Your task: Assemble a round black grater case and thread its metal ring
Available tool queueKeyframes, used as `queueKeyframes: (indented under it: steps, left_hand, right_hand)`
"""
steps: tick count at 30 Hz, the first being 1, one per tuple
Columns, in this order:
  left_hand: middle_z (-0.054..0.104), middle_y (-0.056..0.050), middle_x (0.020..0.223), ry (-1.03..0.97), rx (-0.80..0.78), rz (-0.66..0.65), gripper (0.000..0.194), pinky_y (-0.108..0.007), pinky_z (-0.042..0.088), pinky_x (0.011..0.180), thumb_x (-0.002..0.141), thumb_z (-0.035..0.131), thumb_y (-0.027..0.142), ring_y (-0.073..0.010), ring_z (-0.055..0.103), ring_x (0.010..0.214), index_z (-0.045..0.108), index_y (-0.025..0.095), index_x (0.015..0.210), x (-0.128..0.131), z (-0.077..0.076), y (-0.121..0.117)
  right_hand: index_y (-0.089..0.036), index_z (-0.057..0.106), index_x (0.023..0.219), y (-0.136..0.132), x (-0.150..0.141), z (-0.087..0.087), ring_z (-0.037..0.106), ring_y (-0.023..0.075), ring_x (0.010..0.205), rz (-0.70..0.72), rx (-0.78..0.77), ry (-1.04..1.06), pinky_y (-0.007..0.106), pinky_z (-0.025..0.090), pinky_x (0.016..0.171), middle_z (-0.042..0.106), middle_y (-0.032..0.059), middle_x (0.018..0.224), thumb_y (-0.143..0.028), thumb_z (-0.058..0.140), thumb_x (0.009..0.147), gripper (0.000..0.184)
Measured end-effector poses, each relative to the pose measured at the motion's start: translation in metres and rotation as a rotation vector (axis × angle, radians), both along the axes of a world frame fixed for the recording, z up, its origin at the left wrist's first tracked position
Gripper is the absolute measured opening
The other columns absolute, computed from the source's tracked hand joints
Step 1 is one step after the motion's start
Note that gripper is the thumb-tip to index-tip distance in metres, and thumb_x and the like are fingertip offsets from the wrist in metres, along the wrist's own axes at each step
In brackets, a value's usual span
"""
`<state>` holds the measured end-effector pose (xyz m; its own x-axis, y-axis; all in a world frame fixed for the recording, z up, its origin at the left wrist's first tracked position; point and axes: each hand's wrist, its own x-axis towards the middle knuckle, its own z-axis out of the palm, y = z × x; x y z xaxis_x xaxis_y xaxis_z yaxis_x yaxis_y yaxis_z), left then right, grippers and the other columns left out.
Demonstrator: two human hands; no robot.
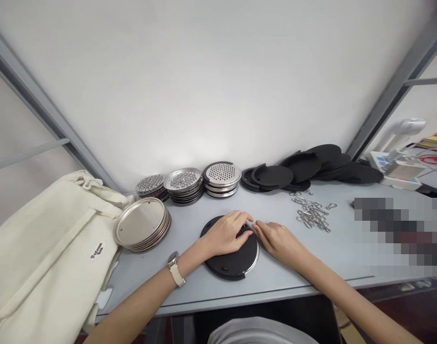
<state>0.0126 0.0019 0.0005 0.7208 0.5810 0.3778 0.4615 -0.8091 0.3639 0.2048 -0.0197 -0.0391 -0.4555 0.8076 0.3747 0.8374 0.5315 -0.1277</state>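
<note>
A black round cover (229, 263) lies on the table in front of me, with a thin silver metal rim showing along its right edge. My left hand (227, 234), with a watch on the wrist, rests over the cover, its thumb and fingers curled at the far right edge. There my right hand (275, 240) pinches a small silver wire clip (250, 224), partly hidden by the fingertips of both hands. Further right lies a pile of similar wire clips (313, 214).
Along the wall stand stacks of round metal grater plates (184, 180) and black round covers (273, 177). Smooth metal discs (141, 222) are stacked at the left, beside a cream cloth bag (49, 248). White equipment (400, 174) stands at the far right, near a blurred-out patch.
</note>
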Motion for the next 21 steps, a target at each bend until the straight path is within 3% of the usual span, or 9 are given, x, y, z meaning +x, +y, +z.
queueKeyframes:
  steps: [10, 21]
  left_hand:
    - [0.059, -0.004, 0.094, -0.022, 0.026, 0.108, 0.022, -0.032, 0.047, 0.081, 0.085, 0.055, 0.026, -0.0193, 0.058, 0.09, 0.047, 0.017, 0.104, 0.0007, -0.0023, -0.0031]
    - [0.057, -0.007, 0.1, 0.032, 0.06, -0.006, 0.017, -0.032, 0.045, 0.088, 0.089, 0.05, 0.024, -0.0201, 0.055, 0.098, 0.048, 0.016, 0.104, -0.0037, 0.0027, -0.0021]
  right_hand:
    - [-0.019, 0.049, 0.077, -0.0021, 0.0005, 0.0034, 0.049, 0.0162, 0.051, 0.031, -0.022, -0.01, 0.026, 0.03, 0.053, 0.054, 0.0023, 0.057, -0.029, 0.021, 0.099, 0.037]
    - [-0.017, 0.053, 0.082, -0.0006, 0.0012, -0.0009, 0.053, 0.0168, 0.056, 0.051, -0.034, -0.035, 0.027, 0.031, 0.056, 0.057, 0.0035, 0.061, -0.027, 0.025, 0.098, 0.034]
